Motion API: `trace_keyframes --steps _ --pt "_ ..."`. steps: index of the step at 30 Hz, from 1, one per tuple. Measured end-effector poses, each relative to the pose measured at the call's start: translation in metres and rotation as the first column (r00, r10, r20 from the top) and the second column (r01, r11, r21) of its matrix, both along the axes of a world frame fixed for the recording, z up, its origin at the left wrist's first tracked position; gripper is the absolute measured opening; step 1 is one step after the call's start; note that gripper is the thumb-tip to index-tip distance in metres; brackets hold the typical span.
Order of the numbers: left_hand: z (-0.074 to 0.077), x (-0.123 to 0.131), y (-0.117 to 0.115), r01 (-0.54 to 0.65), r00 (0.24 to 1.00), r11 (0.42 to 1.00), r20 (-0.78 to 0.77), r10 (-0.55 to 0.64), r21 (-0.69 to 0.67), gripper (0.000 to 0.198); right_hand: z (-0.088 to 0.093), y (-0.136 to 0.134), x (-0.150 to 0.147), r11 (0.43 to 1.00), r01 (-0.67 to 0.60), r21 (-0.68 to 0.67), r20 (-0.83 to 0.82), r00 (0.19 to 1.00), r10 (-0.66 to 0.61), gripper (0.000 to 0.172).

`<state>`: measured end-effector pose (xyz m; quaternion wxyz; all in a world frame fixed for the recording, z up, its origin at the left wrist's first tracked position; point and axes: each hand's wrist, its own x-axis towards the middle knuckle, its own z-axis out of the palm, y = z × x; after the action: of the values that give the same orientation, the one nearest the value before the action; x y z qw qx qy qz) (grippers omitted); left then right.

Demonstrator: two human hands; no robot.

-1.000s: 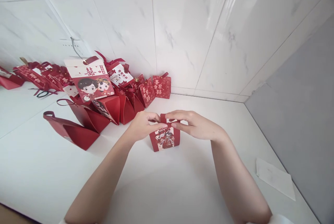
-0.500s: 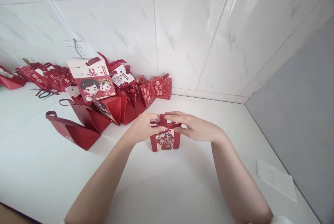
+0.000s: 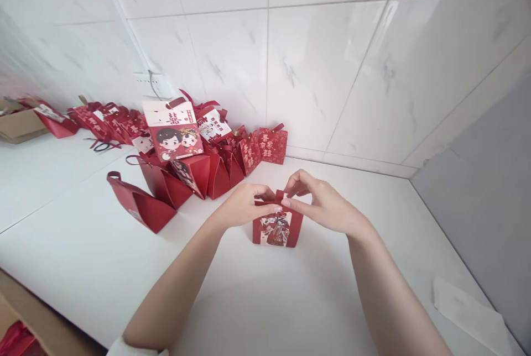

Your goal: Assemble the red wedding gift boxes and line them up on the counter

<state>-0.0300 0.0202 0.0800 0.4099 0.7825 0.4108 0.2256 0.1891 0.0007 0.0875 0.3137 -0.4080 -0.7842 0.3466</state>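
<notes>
A small red gift box (image 3: 277, 229) with a printed figure on its front stands upright on the white table. My left hand (image 3: 243, 207) grips its top edge from the left, thumb on the front face and fingers behind. From the right, my right hand (image 3: 327, 204) has its thumb and forefinger bent closed at the top, by the short red ribbon handle (image 3: 280, 195). The fingertips behind the box are partly hidden.
Several red gift boxes (image 3: 218, 171) crowd the table's left, with a cartoon-couple box (image 3: 179, 140) on top. Black-handled scissors (image 3: 102, 147) lie beyond. A cardboard box (image 3: 20, 124) stands far left, another (image 3: 45, 317) below the near edge. White paper (image 3: 468, 309) lies right, near the grey panel (image 3: 477, 179).
The view has swung left, so everything sits further right. My right hand has lifted and bent its fingers from lying straight over the box's top to pinching near the ribbon handle.
</notes>
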Motion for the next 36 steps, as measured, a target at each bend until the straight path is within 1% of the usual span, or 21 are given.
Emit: trace_keyframes --steps 2,3,6,7,9,11,12,14,16,18,20,21,23,25,27,29,31,33,34,35,36 --pt "0.001 0.0 -0.001 0.01 0.998 0.996 -0.068 -0.004 0.083 0.024 -0.005 0.001 -0.003 1.0 -0.009 0.009 0.122 0.992 0.008 0.015" --pt "0.0 0.0 -0.001 0.015 0.994 0.987 -0.113 0.003 0.157 0.026 -0.009 0.002 -0.004 1.0 -0.018 0.014 0.186 0.982 0.015 0.014" --pt "-0.004 0.003 -0.001 0.043 0.969 0.905 -0.237 0.065 0.423 0.028 -0.015 0.003 -0.008 0.998 0.005 0.065 0.298 0.954 -0.024 0.017" --pt "-0.005 0.003 -0.001 0.053 0.963 0.874 -0.257 0.083 0.483 0.029 -0.015 0.002 -0.009 0.996 0.025 0.087 0.31 0.949 -0.051 0.018" --pt "-0.007 0.002 0.0 0.064 0.966 0.856 -0.249 0.077 0.513 0.026 -0.011 -0.002 -0.012 0.994 0.054 0.092 0.307 0.948 -0.08 0.02" --pt "-0.002 -0.003 -0.001 0.012 0.984 0.875 -0.163 0.076 0.484 0.021 -0.003 -0.008 -0.012 0.997 0.075 -0.002 0.243 0.967 -0.072 0.023" --pt "0.003 -0.007 -0.002 -0.045 0.99 0.877 -0.095 0.102 0.479 0.028 0.002 -0.011 -0.011 0.994 0.076 -0.083 0.197 0.979 -0.058 0.029" --pt "0.02 -0.018 -0.006 -0.188 0.98 0.849 0.037 0.195 0.494 0.043 0.013 -0.018 -0.007 0.969 0.061 -0.241 0.127 0.991 -0.031 0.043" --pt "0.042 -0.028 -0.011 -0.289 0.954 0.804 0.092 0.284 0.519 0.038 0.022 -0.023 0.0 0.949 0.05 -0.31 0.115 0.993 -0.015 0.049" --pt "0.063 -0.034 -0.017 -0.323 0.938 0.795 0.059 0.343 0.513 0.031 0.027 -0.027 0.007 0.956 0.058 -0.286 0.118 0.993 -0.025 0.051" --pt "0.076 -0.033 -0.024 -0.335 0.923 0.821 -0.012 0.384 0.462 0.041 0.029 -0.029 0.014 0.97 0.082 -0.227 0.102 0.993 -0.06 0.052" --pt "0.077 -0.03 -0.028 -0.341 0.911 0.834 -0.067 0.407 0.434 0.048 0.029 -0.029 0.017 0.976 0.098 -0.194 0.09 0.993 -0.082 0.053" --pt "0.07 -0.017 -0.035 -0.355 0.858 0.845 -0.219 0.464 0.399 0.058 0.028 -0.03 0.022 0.983 0.13 -0.131 0.074 0.99 -0.121 0.055" --pt "0.054 -0.002 -0.04 -0.333 0.78 0.86 -0.4 0.482 0.387 0.066 0.026 -0.031 0.026 0.985 0.149 -0.082 0.087 0.986 -0.142 0.057" --pt "0.036 0.011 -0.043 -0.267 0.737 0.908 -0.538 0.409 0.324 0.07 0.026 -0.033 0.028 0.987 0.15 -0.054 0.125 0.982 -0.142 0.056" --pt "0.023 0.014 -0.044 -0.24 0.734 0.947 -0.598 0.322 0.216 0.059 0.027 -0.036 0.03 0.99 0.138 -0.039 0.162 0.978 -0.13 0.054" --pt "0.015 0.005 -0.041 -0.282 0.745 0.947 -0.587 0.317 0.153 0.048 0.029 -0.038 0.031 0.993 0.116 -0.037 0.196 0.975 -0.106 0.052" --pt "0.009 -0.015 -0.036 -0.363 0.776 0.919 -0.496 0.39 0.155 0.045 0.031 -0.04 0.031 0.995 0.087 -0.057 0.241 0.968 -0.071 0.049" --pt "0.005 -0.029 -0.033 -0.416 0.803 0.897 -0.405 0.438 0.148 0.046 0.032 -0.041 0.03 0.994 0.074 -0.075 0.269 0.962 -0.051 0.048" --pt "0.0 -0.043 -0.029 -0.467 0.833 0.879 -0.283 0.475 0.1 0.046 0.032 -0.041 0.03 0.993 0.064 -0.097 0.299 0.954 -0.032 0.047" --pt "-0.006 -0.057 -0.026 -0.508 0.854 0.861 -0.139 0.502 -0.012 0.043 0.031 -0.042 0.029 0.991 0.055 -0.12 0.33 0.944 -0.012 0.047"
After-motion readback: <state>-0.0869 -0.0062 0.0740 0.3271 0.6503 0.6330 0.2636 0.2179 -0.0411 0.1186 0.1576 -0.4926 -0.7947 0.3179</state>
